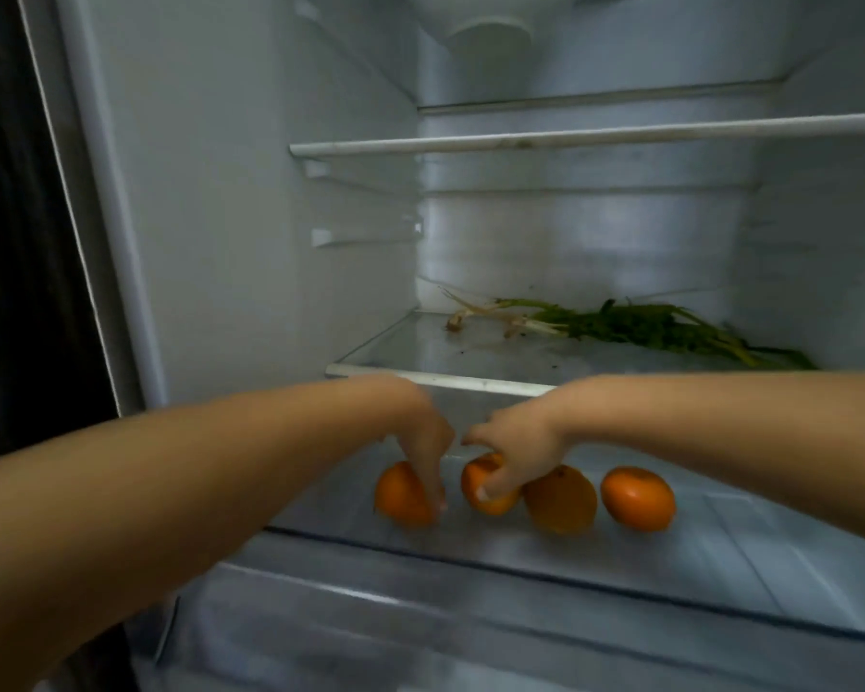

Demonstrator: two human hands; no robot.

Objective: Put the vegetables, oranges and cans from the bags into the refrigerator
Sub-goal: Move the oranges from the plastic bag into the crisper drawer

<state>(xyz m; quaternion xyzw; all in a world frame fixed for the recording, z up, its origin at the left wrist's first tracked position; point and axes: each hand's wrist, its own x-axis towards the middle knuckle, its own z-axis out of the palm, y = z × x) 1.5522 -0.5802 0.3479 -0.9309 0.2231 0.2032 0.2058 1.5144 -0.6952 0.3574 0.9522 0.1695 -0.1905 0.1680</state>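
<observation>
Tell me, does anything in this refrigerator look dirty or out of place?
Yes. Small dark crumbs, maybe soil, lie on the glass shelf near the roots of the green vegetables. The four oranges below sit in a tidy row.

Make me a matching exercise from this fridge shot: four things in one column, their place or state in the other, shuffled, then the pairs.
Things
1. green vegetables
2. left hand
3. right hand
4. rightmost orange

Places or states
A. lies untouched at the end of the row
B. fingers curled round the second orange from the left
C. on the glass shelf above the oranges
D. fingers on the leftmost orange

Pairs: 1-C, 2-D, 3-B, 4-A
</observation>
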